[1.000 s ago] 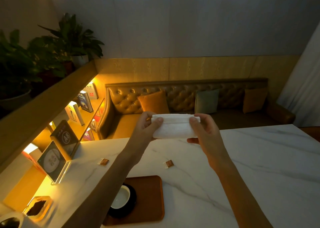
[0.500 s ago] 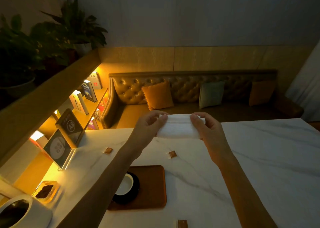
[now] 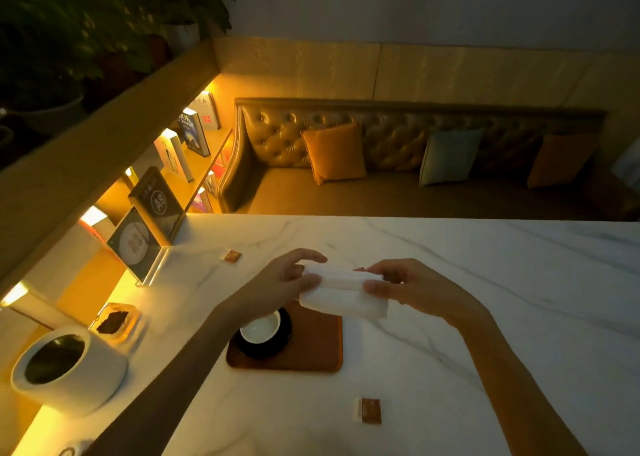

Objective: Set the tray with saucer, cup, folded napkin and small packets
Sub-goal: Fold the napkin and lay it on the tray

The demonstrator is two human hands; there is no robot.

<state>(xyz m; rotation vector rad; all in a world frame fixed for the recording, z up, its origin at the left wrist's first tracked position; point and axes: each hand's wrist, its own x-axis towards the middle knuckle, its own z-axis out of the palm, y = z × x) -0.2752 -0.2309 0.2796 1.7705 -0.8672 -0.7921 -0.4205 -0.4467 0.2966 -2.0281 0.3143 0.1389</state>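
The folded white napkin [image 3: 341, 292] is held in the air over the far edge of the brown tray [image 3: 311, 348], the left hand [image 3: 287, 280] gripping its left end and the right hand [image 3: 412, 289] pinching its right end between thumb and fingers. On the left part of the tray a white cup [image 3: 260, 327] sits on a black saucer [image 3: 278, 346]. One small brown packet [image 3: 231, 255] lies on the marble table [image 3: 485, 265] far to the left, another packet [image 3: 371, 410] lies near, right of the tray, and a white pot [image 3: 69, 369] stands at the near left.
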